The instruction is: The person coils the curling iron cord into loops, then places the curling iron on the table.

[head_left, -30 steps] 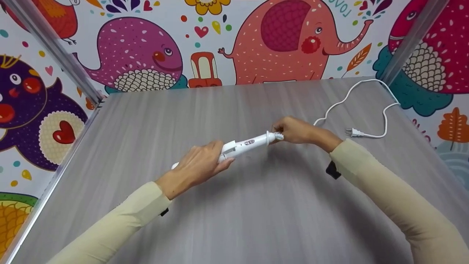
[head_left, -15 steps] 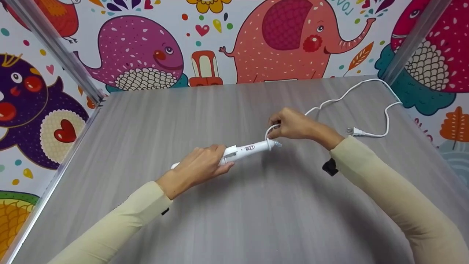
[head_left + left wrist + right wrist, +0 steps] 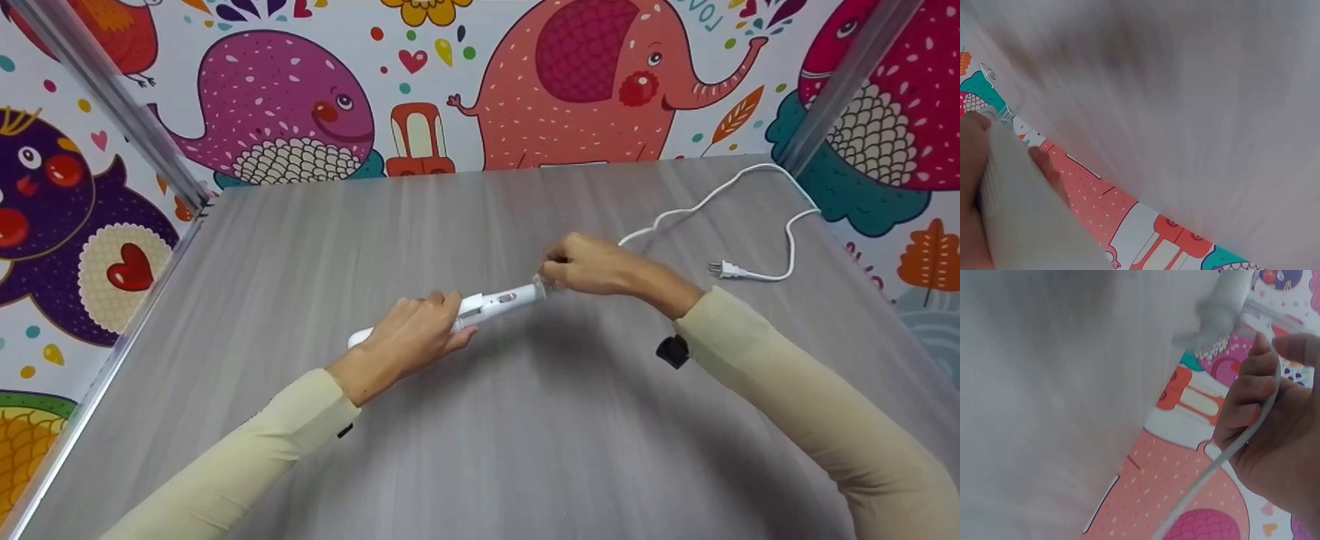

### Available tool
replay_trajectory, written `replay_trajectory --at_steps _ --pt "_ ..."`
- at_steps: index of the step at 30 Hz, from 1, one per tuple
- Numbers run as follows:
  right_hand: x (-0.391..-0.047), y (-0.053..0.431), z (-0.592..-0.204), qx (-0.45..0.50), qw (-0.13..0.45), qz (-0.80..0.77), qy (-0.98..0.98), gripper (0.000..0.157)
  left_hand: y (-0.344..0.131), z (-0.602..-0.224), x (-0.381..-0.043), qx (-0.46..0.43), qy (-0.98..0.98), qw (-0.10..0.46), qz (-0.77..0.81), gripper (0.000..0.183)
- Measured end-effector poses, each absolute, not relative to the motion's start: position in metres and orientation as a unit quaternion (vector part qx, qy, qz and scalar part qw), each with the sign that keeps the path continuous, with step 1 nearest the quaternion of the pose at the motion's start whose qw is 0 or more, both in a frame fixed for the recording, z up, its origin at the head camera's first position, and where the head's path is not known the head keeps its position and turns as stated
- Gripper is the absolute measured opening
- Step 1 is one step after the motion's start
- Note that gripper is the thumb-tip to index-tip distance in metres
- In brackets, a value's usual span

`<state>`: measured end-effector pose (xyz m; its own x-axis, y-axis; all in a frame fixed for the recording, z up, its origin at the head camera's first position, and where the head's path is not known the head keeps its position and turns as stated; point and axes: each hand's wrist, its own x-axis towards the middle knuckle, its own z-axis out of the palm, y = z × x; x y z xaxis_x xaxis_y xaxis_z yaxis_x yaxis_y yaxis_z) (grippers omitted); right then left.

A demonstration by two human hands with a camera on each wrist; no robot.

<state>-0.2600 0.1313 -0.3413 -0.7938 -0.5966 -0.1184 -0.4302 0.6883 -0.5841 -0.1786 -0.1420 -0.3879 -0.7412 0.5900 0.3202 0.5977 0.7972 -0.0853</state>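
Observation:
A white hair iron (image 3: 510,300), with a small switch on its handle, is held slantwise above the table. My left hand (image 3: 409,330) grips it around the middle, hiding much of its body; in the left wrist view the iron's white body (image 3: 1033,208) runs between fingers and thumb. At the handle's cord end, my right hand (image 3: 596,264) pinches the white cord (image 3: 1207,472). In the right wrist view that cord crosses the palm under curled fingers and comes out between thumb and index finger. The handle end (image 3: 1219,315) is blurred there.
The cord's far part (image 3: 705,201) curves over the grey table (image 3: 480,465) to the back right corner. Its two-prong plug (image 3: 727,269) lies beyond my right forearm. Printed cartoon panels and metal posts (image 3: 855,82) border the table.
My right hand first rose off the handle's end, drawing a loop of cord up, then came back down beside it. The left hand stays on the iron, nearly still.

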Motion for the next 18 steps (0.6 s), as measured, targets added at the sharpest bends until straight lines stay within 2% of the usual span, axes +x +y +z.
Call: replay_trajectory --at_steps 4,7,13,18 --pt "-0.254 0.132 -0.343 -0.303 0.156 -0.300 0.891 0.024 -0.142 -0.389 -0.182 -0.282 -0.941 0.185 -0.030 0.039" --pt "-0.251 0.138 -0.348 -0.320 0.173 -0.333 0.870 0.023 -0.143 -0.387 -0.180 -0.250 -0.951 0.176 -0.049 0.039" --pt "-0.251 0.149 -0.360 -0.344 0.236 -0.366 0.832 0.023 -0.139 -0.385 -0.173 -0.228 -0.960 0.120 -0.107 0.039" --pt "-0.258 0.156 -0.374 -0.358 0.257 -0.351 0.826 0.026 -0.137 -0.384 -0.169 -0.214 -0.961 0.081 -0.154 0.040"
